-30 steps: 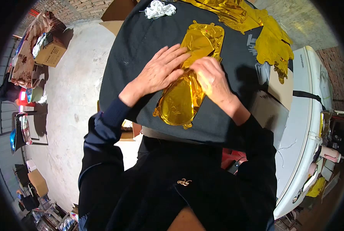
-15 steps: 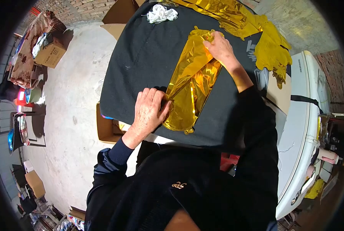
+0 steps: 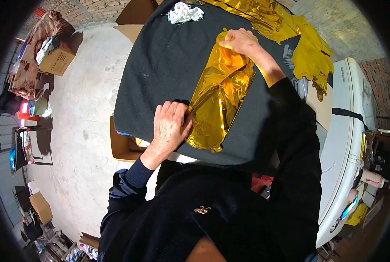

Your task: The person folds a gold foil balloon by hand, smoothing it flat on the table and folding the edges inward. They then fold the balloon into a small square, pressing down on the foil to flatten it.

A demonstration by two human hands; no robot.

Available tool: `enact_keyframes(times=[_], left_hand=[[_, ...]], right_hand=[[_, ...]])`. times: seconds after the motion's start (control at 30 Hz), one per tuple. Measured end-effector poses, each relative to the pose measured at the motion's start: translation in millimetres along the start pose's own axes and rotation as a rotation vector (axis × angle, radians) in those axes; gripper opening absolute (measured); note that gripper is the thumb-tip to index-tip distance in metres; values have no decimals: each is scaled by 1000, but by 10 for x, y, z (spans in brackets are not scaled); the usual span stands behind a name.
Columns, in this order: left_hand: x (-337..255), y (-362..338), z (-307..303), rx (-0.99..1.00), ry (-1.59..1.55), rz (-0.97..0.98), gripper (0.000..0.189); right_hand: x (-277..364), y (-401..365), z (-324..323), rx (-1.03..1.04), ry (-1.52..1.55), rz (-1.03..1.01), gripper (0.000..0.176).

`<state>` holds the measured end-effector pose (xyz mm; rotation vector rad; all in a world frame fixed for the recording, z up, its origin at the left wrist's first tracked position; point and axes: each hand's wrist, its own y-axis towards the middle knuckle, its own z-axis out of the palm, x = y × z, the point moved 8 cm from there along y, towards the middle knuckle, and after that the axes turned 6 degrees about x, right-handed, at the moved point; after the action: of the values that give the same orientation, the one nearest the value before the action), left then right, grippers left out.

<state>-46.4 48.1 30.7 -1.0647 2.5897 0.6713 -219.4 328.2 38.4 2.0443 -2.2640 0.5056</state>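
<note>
A flat gold foil balloon [image 3: 210, 124], folded into a long shape with small tabs at its ends, lies slanted on the black cloth [image 3: 155, 74]. My left hand [image 3: 169, 124] rests at its lower left edge, fingers curled and thumb against the foil. At the upper end, my right hand [image 3: 241, 42] pinches the foil near the top corner; its fingertips are partly hidden. Creases run across the foil between both hands. More gold foil balloons [image 3: 310, 54] are spread along the far and right edges of the cloth.
A bundle of white string [image 3: 185, 13] lies at the far left of the table. Small clear strips [image 3: 287, 56] sit to the right, near a cardboard piece [image 3: 320, 105]. A white appliance [image 3: 345, 131] stands at right, and an open cardboard box [image 3: 121, 146] is below the left edge.
My right hand has shifted up and left to the top of the foil balloon, and the foil beneath it has creased differently. My left hand stays nearly in place.
</note>
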Motion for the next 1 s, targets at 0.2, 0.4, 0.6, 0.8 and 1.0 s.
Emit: enact_keyframes(times=[0.2, 0.4, 0.6, 0.8, 1.0], left_hand=[[16, -7, 35, 17, 22, 16, 23], [16, 5, 36, 0, 28, 27, 21], [12, 24, 53, 19, 51, 28, 19], [10, 28, 49, 23, 58, 25, 19], [14, 28, 19, 25, 28, 21, 18]], right_hand=[[1, 109, -43, -89, -100, 4, 44], [-358, 71, -149, -89, -117, 130, 52], [-358, -230, -229, -22, -149, 198, 63], [-300, -260, -77, 124, 120, 189, 61], [-346, -139, 46, -19, 516, 43, 50]])
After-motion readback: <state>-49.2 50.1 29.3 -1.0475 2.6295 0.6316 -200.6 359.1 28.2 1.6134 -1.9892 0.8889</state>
